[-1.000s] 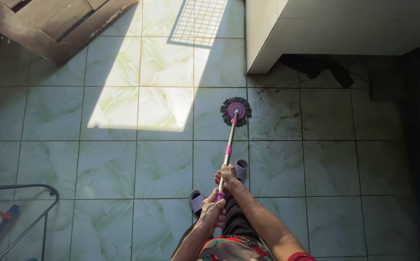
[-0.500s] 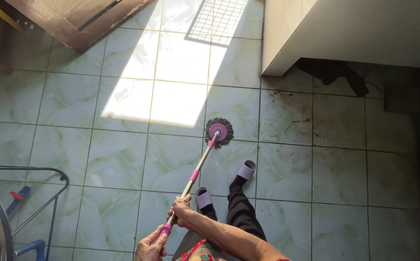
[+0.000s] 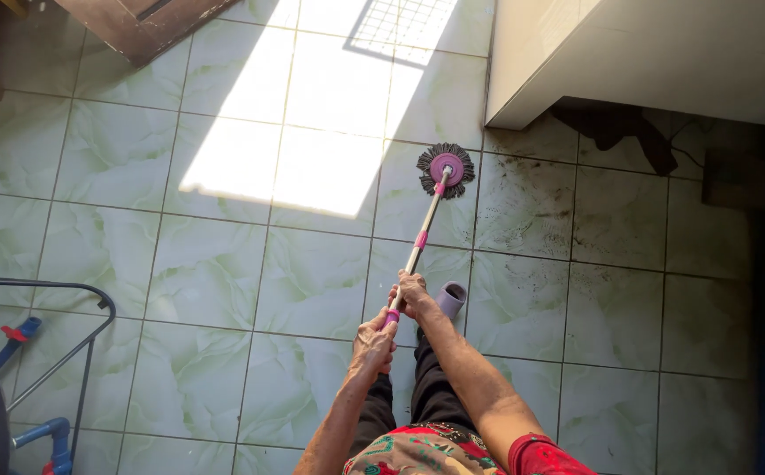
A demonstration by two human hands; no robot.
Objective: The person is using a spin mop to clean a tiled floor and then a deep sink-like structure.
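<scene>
I hold a mop with a silver and pink handle (image 3: 420, 236) in both hands. My right hand (image 3: 411, 294) grips the handle higher up, and my left hand (image 3: 373, 344) grips its pink end just below. The round mop head (image 3: 446, 169), dark fringe around a purple disc, rests on the pale green floor tiles (image 3: 206, 273) ahead of me, beside a sunlit patch. A grey slipper (image 3: 451, 298) on my foot shows just right of my hands.
A white cabinet (image 3: 646, 53) stands at the upper right, with dark clutter and dirty tiles (image 3: 532, 202) beneath it. A brown wooden door (image 3: 145, 22) lies at the top left. A dark metal frame (image 3: 65, 295) with blue and red parts sits at the lower left.
The mop head has been pushed forward and to the right, toward the white cabinet. My hands have risen in the view and shifted right along with the handle.
</scene>
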